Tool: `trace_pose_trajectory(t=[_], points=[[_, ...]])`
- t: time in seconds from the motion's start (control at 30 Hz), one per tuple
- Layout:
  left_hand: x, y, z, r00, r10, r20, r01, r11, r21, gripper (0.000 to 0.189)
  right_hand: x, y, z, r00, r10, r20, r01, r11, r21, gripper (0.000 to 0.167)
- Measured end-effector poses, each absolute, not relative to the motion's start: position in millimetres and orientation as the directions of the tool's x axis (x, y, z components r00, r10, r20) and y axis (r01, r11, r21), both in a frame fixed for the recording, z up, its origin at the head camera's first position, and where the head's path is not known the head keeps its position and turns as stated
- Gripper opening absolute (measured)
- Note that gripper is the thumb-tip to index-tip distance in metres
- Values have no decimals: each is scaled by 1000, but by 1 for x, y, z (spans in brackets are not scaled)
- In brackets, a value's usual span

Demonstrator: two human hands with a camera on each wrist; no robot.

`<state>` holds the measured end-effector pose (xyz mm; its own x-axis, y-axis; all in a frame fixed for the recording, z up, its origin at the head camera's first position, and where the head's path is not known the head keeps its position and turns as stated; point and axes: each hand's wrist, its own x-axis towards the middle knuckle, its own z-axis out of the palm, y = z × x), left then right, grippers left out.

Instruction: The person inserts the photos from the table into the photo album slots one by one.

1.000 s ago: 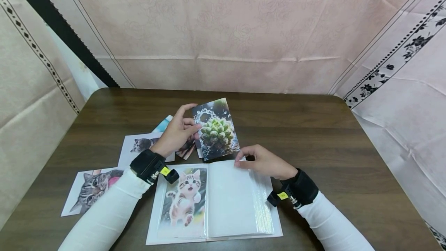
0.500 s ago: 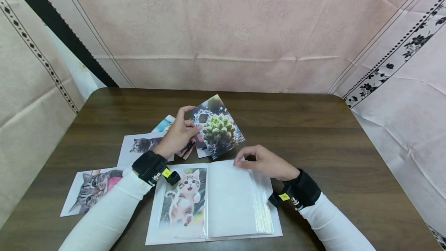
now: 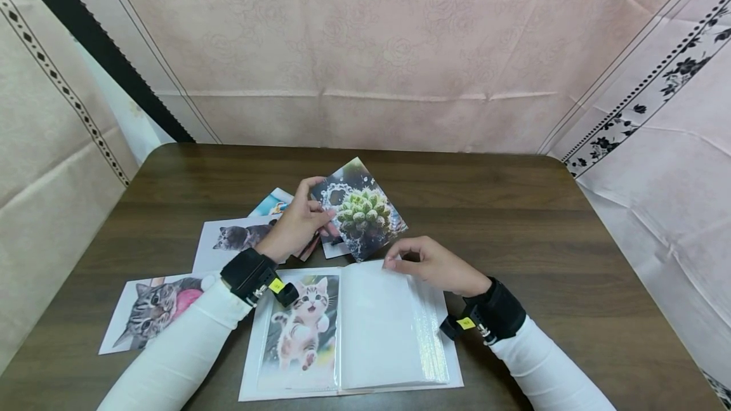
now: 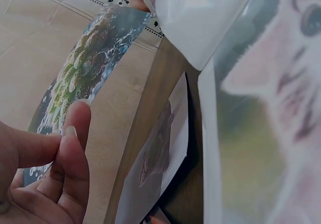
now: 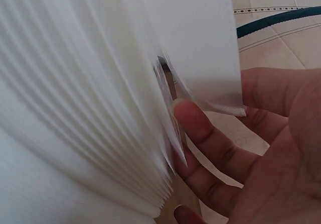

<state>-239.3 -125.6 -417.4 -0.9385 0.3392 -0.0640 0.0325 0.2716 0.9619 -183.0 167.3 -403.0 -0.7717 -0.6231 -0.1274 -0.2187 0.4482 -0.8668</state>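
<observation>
- Fingers (image 4: 80, 121) of the left hand (image 3: 296, 224) pinch the succulent photo (image 3: 365, 211) by its left side; it is raised and tilted beyond the album's top edge, near the spine. Whether its lowest corner touches the album cannot be told.
- Fingers of the right hand (image 3: 434, 265) grip the blank page (image 3: 377, 328) near its top edge, thumb and fingertips on opposite faces, beside thin clear layers.
- Good handling here, as a judgement, means a light pinch at the photo's edge, off the printed face, so the card stays flat; a steady, soft hold on the page, since thin plastic could crease; and corners well away from the layers' edges, where they might snag.
- Beneath lies the white album (image 3: 253, 366), spread flat, a kitten photo (image 3: 308, 322) in its left page.
- Left of it rest a tabby photo (image 3: 151, 313), a grey kitten photo (image 3: 240, 238) and a blue-edged photo (image 3: 268, 203).
- All this sits on a brown wood-grain counter (image 3: 491, 208) with rounded far corners.
- Behind hangs pale pink cloth (image 3: 388, 49); a black floral border (image 3: 679, 75) runs down the right, a dark strip (image 3: 125, 62) slants upper left.
</observation>
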Motion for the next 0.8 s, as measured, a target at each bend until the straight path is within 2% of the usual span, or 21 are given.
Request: trace_pose_trajectory(t=[0.27,0.67,0.8], points=[[-239,-127,-419,-915,383,-125,-29,245,969,64,-183,167,-402,-785,-603,-138,-209,468,-859,14],[-239,-129,-420,-899,425,-103,-4,229,973,62,-185,170,-405,-784,-607,-131,-207,455,-866,11],[-240,-130,-419,-902,426,-69,42,246,968,62,-186,171,-406,-784,-608,-126,-211,452,-866,10]])
